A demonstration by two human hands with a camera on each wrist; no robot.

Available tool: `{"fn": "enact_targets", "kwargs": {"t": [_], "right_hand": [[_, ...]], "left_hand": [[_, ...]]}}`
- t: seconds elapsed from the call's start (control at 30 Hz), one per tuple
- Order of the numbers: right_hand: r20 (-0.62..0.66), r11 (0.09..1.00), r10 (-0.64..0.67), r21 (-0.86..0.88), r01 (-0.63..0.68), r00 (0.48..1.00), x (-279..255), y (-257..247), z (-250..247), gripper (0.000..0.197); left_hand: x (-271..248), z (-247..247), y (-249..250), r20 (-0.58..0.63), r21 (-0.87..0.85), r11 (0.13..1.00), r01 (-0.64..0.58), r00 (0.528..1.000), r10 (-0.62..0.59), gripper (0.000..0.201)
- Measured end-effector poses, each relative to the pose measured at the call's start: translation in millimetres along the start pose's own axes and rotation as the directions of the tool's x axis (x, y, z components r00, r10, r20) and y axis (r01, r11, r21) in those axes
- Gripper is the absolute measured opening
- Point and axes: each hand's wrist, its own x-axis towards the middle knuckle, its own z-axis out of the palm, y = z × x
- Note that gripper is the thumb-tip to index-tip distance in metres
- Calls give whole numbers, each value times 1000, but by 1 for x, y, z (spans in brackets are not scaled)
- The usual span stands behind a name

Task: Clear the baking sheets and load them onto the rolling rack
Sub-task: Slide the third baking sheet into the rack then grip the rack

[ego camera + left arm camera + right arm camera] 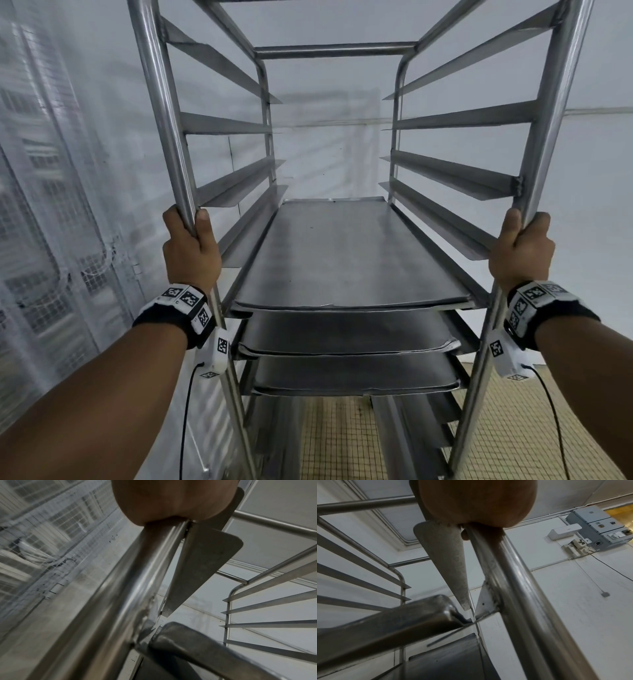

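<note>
A steel rolling rack fills the head view, its side rails running away from me. Three dark baking sheets lie on adjacent rails: the top sheet, a second sheet under it and a third sheet lowest. My left hand grips the near left upright, thumb on its inner side. My right hand grips the near right upright the same way. In the left wrist view the palm wraps the rack's left post; in the right wrist view the palm wraps the right post.
A mesh-covered plastic curtain wall runs close along the left. A white wall stands beyond the rack. Tiled floor shows below and to the right. An electrical box hangs on the right wall. The upper rails hold nothing.
</note>
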Motion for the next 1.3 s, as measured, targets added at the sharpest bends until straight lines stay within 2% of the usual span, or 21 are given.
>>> {"fn": "enact_targets", "kwargs": {"t": [0.2,0.47,0.73,0.97,1.3], "right_hand": [[41,1000,-8,23,7,999,18,8,30,47],[59,996,-76,49,73,995,44,27,76,46],[81,996,-73,64,68,994,67,40,121,43],[55,999,-37,32,36,998,83,44,155,45],[17,999,-33,13,33,999,89,44,186,48]], "left_hand": [[14,27,-7,19,32,998,49,999,-50,48],[31,71,-22,-23,50,993,108,994,-107,49],[52,112,-48,-64,60,994,90,994,-86,53],[72,146,-66,-42,42,997,61,997,-59,51],[95,171,-89,-15,55,997,46,999,-46,52]]}}
